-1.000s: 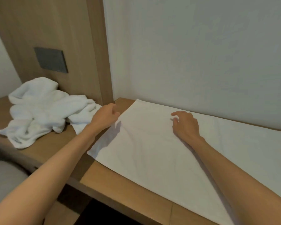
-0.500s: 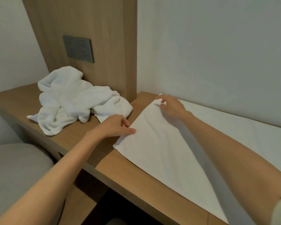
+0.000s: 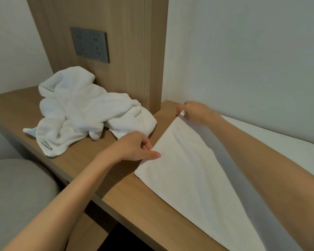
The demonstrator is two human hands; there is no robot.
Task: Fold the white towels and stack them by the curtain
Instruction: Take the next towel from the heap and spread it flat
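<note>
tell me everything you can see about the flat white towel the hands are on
The flat towel is white, thin-looking cloth with faint creases, spread out on the wooden counter, its far side along the wall. The right hand pinches its far left corner; the left hand grips the left edge nearer the person, thumb on top.

free: bare counter (image 3: 152,205) front | blocked: towel heap (image 3: 76,113) left, wall (image 3: 243,60) behind

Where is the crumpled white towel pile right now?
Head view, left side: the crumpled white towel pile lies on the wooden shelf, below the grey socket panel.
</note>
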